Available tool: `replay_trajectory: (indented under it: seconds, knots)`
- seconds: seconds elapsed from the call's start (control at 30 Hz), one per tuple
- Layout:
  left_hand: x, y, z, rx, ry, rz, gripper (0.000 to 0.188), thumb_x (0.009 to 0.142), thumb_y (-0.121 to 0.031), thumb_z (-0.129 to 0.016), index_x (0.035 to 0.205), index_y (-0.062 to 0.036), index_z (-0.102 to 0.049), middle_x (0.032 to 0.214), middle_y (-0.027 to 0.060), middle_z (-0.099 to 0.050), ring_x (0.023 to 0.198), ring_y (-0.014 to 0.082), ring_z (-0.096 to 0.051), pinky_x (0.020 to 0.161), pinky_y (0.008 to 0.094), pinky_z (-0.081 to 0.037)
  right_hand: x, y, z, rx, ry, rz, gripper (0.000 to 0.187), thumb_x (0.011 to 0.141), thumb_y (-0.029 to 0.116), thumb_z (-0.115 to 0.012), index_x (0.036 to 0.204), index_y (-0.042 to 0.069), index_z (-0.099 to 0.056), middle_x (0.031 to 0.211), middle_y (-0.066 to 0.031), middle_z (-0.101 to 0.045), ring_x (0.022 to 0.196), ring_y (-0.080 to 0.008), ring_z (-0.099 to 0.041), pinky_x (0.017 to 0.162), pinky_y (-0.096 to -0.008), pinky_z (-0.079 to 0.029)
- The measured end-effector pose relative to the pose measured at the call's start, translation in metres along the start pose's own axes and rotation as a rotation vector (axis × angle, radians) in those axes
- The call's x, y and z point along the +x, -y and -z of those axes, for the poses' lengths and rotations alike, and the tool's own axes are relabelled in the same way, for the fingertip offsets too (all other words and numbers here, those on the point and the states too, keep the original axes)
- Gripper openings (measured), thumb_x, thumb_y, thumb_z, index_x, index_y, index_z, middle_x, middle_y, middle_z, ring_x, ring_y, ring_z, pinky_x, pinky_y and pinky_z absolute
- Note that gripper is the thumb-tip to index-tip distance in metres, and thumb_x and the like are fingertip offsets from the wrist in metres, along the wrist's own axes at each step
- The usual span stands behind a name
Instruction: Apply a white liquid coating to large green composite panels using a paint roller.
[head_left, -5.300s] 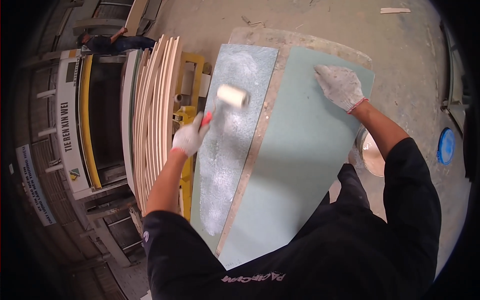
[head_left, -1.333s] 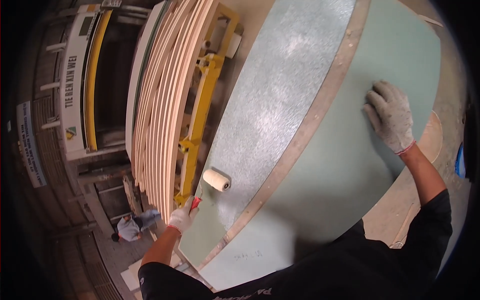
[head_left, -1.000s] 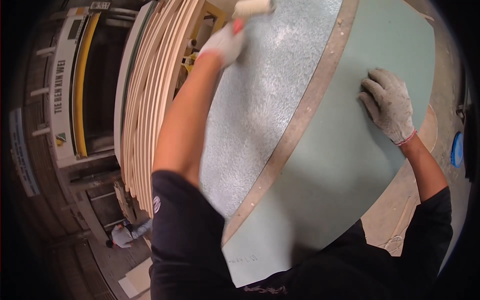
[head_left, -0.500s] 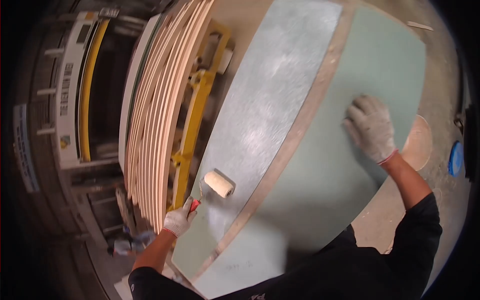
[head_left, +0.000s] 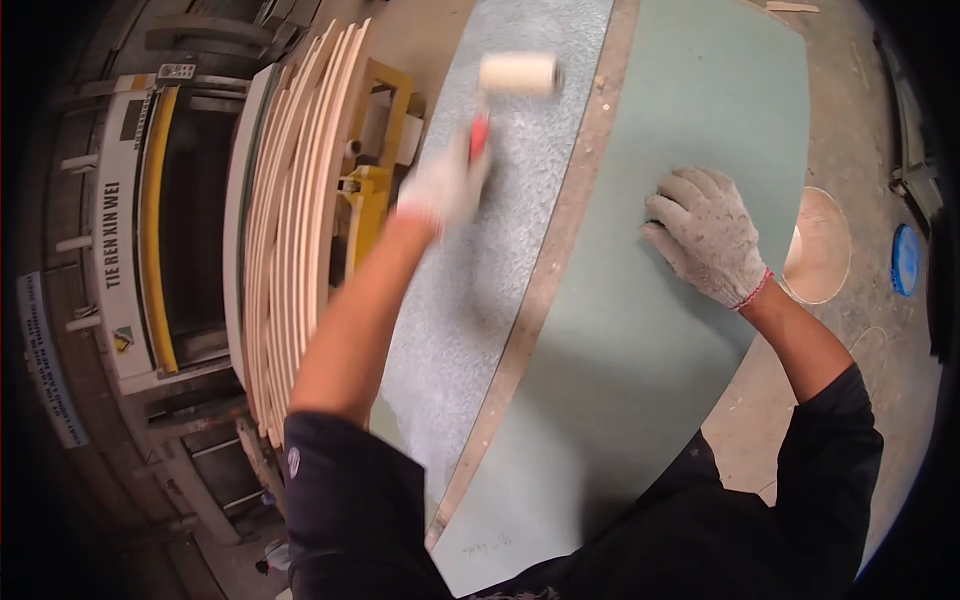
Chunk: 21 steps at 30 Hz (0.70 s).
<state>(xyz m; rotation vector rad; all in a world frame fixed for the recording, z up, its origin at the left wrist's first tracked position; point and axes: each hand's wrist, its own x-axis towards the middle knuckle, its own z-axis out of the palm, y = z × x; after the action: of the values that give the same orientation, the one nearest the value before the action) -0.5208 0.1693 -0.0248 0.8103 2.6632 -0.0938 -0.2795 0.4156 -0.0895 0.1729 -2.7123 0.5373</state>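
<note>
My left hand (head_left: 447, 188), in a white knit glove, grips the red handle of a paint roller (head_left: 518, 74). The roller's cream sleeve lies over the far part of a long board panel (head_left: 490, 240) coated with wet, whitish, glossy liquid. Both the hand and the roller are blurred by motion. My right hand (head_left: 707, 228), in a stained glove, rests with its fingers stretched on a pale green board (head_left: 610, 370) and holds nothing. Between the coated panel and the green board runs a narrow brownish strip (head_left: 556, 255).
Left of the panel stands a stack of long wooden slats (head_left: 290, 240) beside a yellow metal frame (head_left: 368, 215). Further left is a white and yellow machine (head_left: 130, 240). On the floor at right are a round tub (head_left: 822, 248) and a blue lid (head_left: 905, 260).
My left hand has pushed the roller away from me, from the panel's near end to its far part. My right hand stays on the green board. The view has shifted slightly.
</note>
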Motion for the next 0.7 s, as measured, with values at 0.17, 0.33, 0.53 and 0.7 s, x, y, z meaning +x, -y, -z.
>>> replay_trajectory:
  seconds: [0.17, 0.33, 0.53, 0.7]
  knots:
    - [-0.33, 0.099, -0.075, 0.272, 0.213, 0.148, 0.066, 0.101, -0.044, -0.056, 0.155, -0.011, -0.035, 0.064, 0.0192, -0.066, 0.05, 0.0397, -0.064, 0.044, 0.0506, -0.05, 0.002, 0.001, 0.009, 0.029, 0.05, -0.01, 0.027, 0.079, 0.02, -0.077, 0.101, 0.011, -0.062, 0.11, -0.006, -0.061, 0.116, -0.0274, -0.058, 0.102, -0.0448, -0.044]
    - [-0.423, 0.109, -0.046, 0.277, 0.636, 0.414, 0.066, 0.102, -0.044, -0.052, 0.155, -0.0105, -0.033, 0.089, 0.0266, -0.07, 0.081, 0.0398, -0.072, 0.073, 0.0526, -0.055, 0.0, 0.0, 0.009, 0.035, 0.045, 0.007, 0.029, 0.077, 0.021, -0.077, 0.099, 0.01, -0.062, 0.109, -0.0072, -0.06, 0.114, -0.0282, -0.058, 0.1, -0.0454, -0.046]
    - [-0.133, 0.019, -0.01, 0.251, 0.184, 0.051, 0.054, 0.106, -0.042, -0.047, 0.149, -0.0104, -0.039, 0.074, 0.0206, -0.068, 0.061, 0.0367, -0.069, 0.054, 0.0498, -0.054, -0.013, -0.001, 0.005, 0.069, 0.004, -0.053, 0.027, 0.079, 0.023, -0.077, 0.098, 0.01, -0.063, 0.108, -0.0073, -0.061, 0.113, -0.0277, -0.058, 0.098, -0.045, -0.046]
    - [0.082, -0.075, 0.024, -0.119, -0.082, 0.016, 0.062, 0.106, -0.052, -0.031, 0.141, -0.0063, -0.054, 0.132, 0.0315, -0.061, 0.127, 0.0444, -0.057, 0.108, 0.0487, -0.044, -0.004, 0.003, -0.005, 0.058, 0.082, 0.006, 0.018, 0.084, 0.021, -0.073, 0.094, 0.009, -0.064, 0.101, -0.0085, -0.064, 0.104, -0.0281, -0.062, 0.094, -0.0429, -0.047]
